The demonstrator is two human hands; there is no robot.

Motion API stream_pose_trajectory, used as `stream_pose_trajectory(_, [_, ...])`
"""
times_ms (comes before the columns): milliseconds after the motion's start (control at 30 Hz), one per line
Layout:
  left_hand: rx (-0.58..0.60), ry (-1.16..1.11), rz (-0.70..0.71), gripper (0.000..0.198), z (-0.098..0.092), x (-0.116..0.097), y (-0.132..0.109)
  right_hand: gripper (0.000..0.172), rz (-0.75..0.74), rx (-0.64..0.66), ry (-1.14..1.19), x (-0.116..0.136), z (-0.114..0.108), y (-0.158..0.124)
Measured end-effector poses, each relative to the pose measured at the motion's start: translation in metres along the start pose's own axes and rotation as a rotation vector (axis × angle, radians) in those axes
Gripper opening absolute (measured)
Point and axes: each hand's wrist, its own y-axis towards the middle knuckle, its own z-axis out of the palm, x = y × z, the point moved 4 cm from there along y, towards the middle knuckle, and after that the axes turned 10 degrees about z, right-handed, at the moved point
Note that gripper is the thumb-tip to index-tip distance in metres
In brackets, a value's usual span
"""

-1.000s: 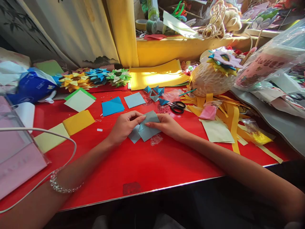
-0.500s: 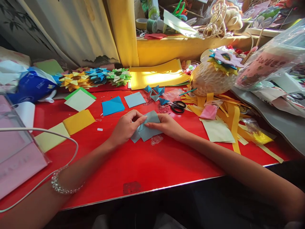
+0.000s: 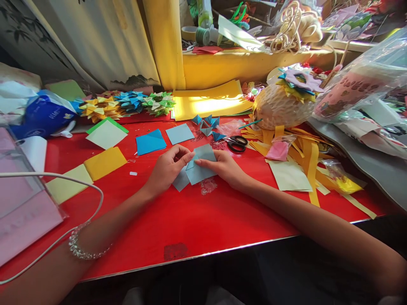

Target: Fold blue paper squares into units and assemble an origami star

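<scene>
A light blue sheet of paper (image 3: 199, 169), partly folded, lies on the red table (image 3: 178, 216) in front of me. My left hand (image 3: 167, 167) pinches its left edge with fingers curled. My right hand (image 3: 224, 165) presses and grips its right side, forefinger pointing along a fold. The two hands nearly meet over the sheet. A bead bracelet (image 3: 79, 248) sits on my left wrist.
Loose paper squares lie to the left: blue (image 3: 150, 141), pale blue (image 3: 179, 133), yellow (image 3: 104, 162), pale green (image 3: 106, 134). Small folded blue pieces (image 3: 207, 124) and black scissors (image 3: 237, 143) sit just beyond. Folded paper stars (image 3: 127, 103) line the back; yellow strips (image 3: 310, 161) crowd the right.
Both hands have shifted slightly on the sheet, and the paper's upper flap is folded a little further. Nothing else has moved.
</scene>
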Motion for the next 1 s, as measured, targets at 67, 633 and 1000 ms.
stream_pose_trajectory(67, [0.043,0.058,0.012,0.025,0.000,0.000,0.000,0.030,-0.011,-0.043,0.031,-0.001,-0.003,0.001])
stream_pose_trajectory(633, [-0.019,-0.156,-0.111,0.025,0.003,0.008,-0.002,0.026,-0.102,-0.123,-0.097,-0.003,-0.004,0.002])
stream_pose_trajectory(1000, [-0.060,-0.380,-0.214,0.020,0.001,0.011,-0.002,0.034,-0.500,-0.236,-0.673,0.019,-0.006,-0.010])
